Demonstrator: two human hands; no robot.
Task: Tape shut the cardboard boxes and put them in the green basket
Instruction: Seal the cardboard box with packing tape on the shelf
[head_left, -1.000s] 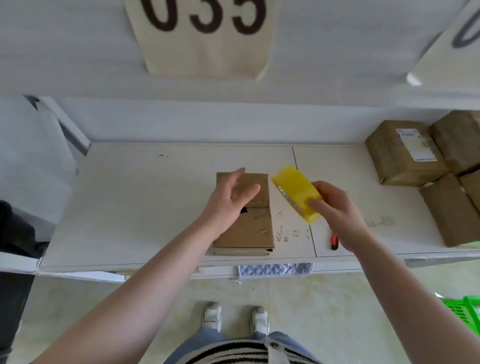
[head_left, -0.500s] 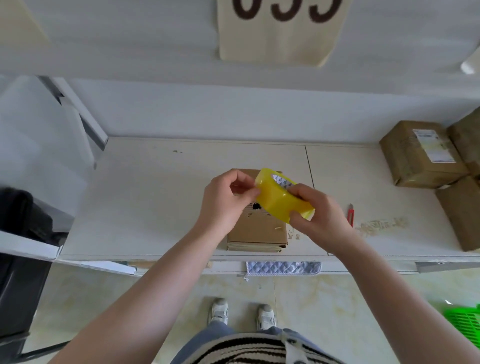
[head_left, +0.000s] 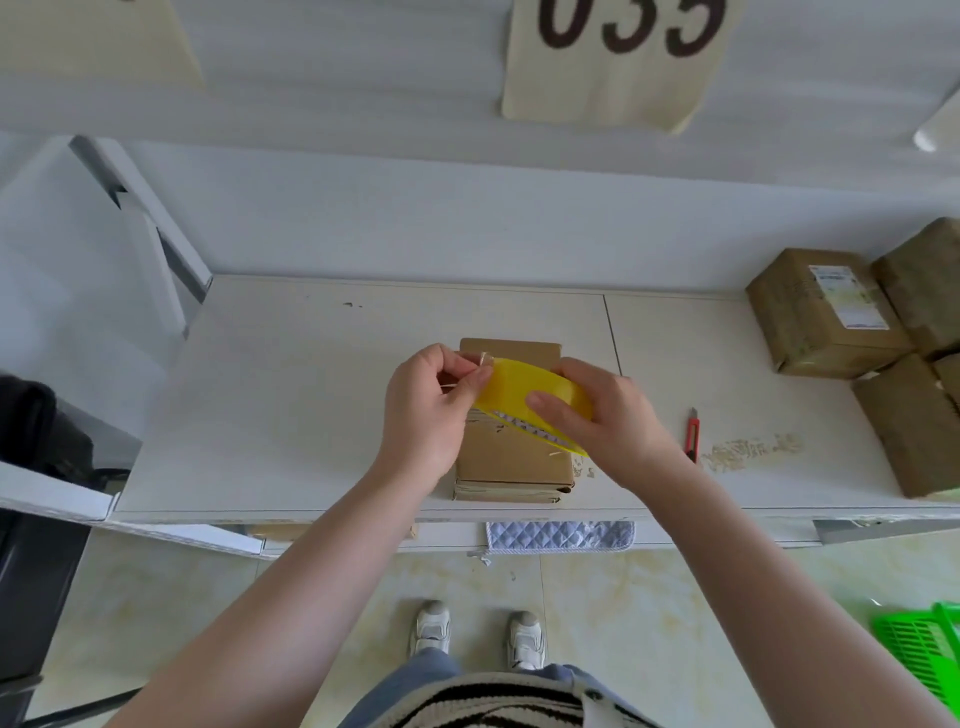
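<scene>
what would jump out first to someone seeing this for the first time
The bright yellow tape roll at the centre, gripped by the right hand while the left hand pinches its loose end, just above a cardboard box on the white table. Next, the stacked brown parcels at the table's far right, and the green basket on the floor at the lower right edge.

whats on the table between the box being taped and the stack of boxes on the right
In the head view, a red utility knife and a scuffed residue patch lie between the brown cardboard box and the taped brown boxes.
</scene>
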